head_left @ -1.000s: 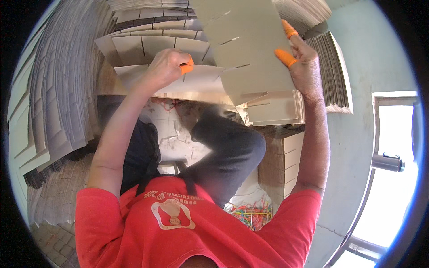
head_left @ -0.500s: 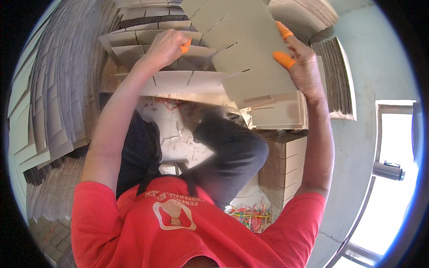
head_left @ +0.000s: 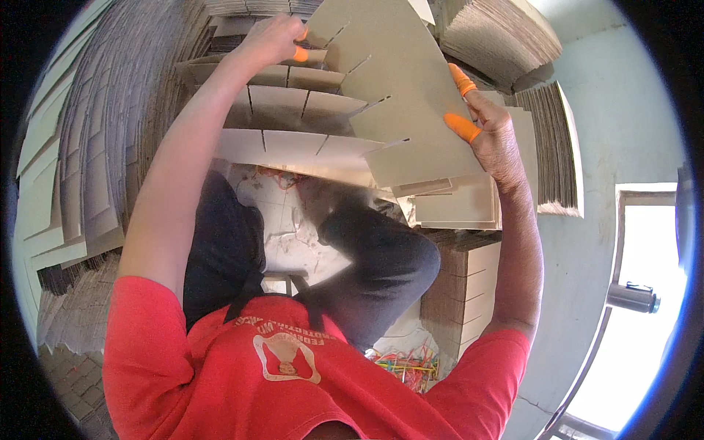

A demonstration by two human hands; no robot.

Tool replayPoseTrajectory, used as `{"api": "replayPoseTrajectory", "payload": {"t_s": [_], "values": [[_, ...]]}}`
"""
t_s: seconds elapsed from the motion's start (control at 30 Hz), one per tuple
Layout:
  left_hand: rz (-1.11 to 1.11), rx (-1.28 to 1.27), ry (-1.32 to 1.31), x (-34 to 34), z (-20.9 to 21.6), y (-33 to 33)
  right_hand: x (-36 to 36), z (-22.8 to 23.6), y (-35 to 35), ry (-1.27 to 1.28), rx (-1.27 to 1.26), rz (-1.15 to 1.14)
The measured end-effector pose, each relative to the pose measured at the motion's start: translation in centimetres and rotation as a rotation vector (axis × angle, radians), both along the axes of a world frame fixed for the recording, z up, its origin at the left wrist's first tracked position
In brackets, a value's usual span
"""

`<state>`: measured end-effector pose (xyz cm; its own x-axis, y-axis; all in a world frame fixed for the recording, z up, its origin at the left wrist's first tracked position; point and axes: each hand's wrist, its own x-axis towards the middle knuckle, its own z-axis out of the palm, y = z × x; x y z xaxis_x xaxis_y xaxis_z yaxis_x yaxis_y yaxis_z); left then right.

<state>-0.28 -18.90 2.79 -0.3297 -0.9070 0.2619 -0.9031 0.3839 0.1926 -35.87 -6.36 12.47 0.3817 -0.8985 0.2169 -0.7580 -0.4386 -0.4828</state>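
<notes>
L hand (head_left: 270, 42) & R hand (head_left: 496, 139), 2 total; orange finger covers (head_left: 462, 128), 4, i.e. 2 per hand; lg. sheet (head_left: 411, 95), 1, w/ min. 4 slots (head_left: 380, 103); crosswise slotted strips (head_left: 293, 147), min. 3; upper-R stacks (head_left: 504, 44), 2; red shirt (head_left: 257, 374), 1; dark-trousered legs (head_left: 381, 257), 2; grey cylinder (head_left: 632, 298), 1; tangle of coloured bands (head_left: 408, 367), 1, indiv. strands uncountable.

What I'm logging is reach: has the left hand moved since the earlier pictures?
Yes: forward, away from the body. Level with the rightmost stack at first, the left hand is now beyond it.
</notes>
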Motion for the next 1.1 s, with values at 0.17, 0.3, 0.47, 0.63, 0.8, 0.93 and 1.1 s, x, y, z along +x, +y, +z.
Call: {"api": "replayPoseTrajectory", "payload": {"t_s": [0.17, 0.3, 0.47, 0.63, 0.8, 0.93, 1.1], "values": [[0.024, 0.106, -0.054, 0.3, -2.2, -1.6, 1.5, 1.5, 0.2, 0.075, 0.033, 0.066], [0.064, 0.026, -0.062, -0.2, -2.4, -1.7, 1.1, -0.7, -1.1, 0.030, -0.052, 0.181], [0.019, -0.029, 0.020, 0.6, -3.6, -2.3, 3.0, -3.1, -0.8, 0.063, 0.094, 0.256], [0.074, 0.189, -0.005, -0.1, -2.3, -1.4, 5.4, -5.4, -0.6, 0.571, 0.225, 0.310], [0.085, 0.133, -0.084, -1.7, -0.8, -0.4, 8.0, -4.4, -3.1, 0.821, 0.232, 0.435], [-0.119, -0.120, 0.031, -0.7, -2.4, -0.5, 9.7, -1.9, -3.1, 0.746, 0.241, 0.360], [-0.086, 0.065, -0.273, -3.7, -1.1, 1.2, 2.1, -6.7, -0.2, 0.227, -0.230, -0.218]]}}
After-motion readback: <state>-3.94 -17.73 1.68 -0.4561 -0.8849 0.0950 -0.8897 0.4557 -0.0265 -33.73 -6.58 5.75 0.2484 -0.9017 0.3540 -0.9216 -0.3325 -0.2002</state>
